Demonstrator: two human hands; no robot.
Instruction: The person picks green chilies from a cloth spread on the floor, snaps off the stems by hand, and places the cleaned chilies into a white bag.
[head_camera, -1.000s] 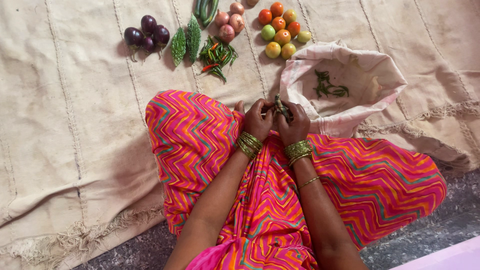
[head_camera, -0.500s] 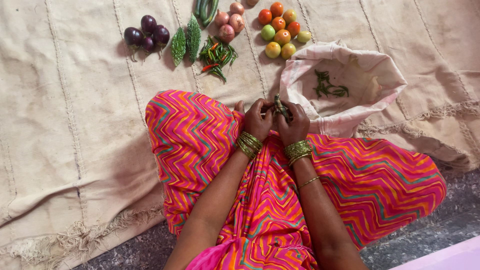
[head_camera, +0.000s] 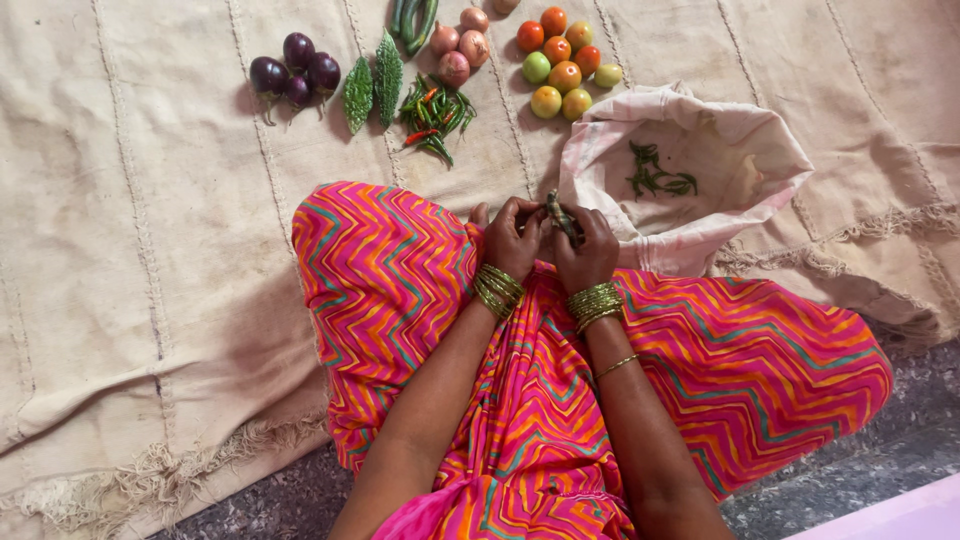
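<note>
A green pod (head_camera: 558, 214) is held between both hands.
It is pinched by the closed left hand (head_camera: 513, 238) and right hand (head_camera: 588, 248); a cloth bag (head_camera: 745, 190) lies just right.

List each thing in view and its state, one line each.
Left hand: closed on the green pod.
Right hand: closed on the same pod.
Green pod: held upright between both hands.
Cloth bag: open, a few green pods inside.
Tomatoes: piled, mixed red and green.
Chillies: loose heap.
</note>
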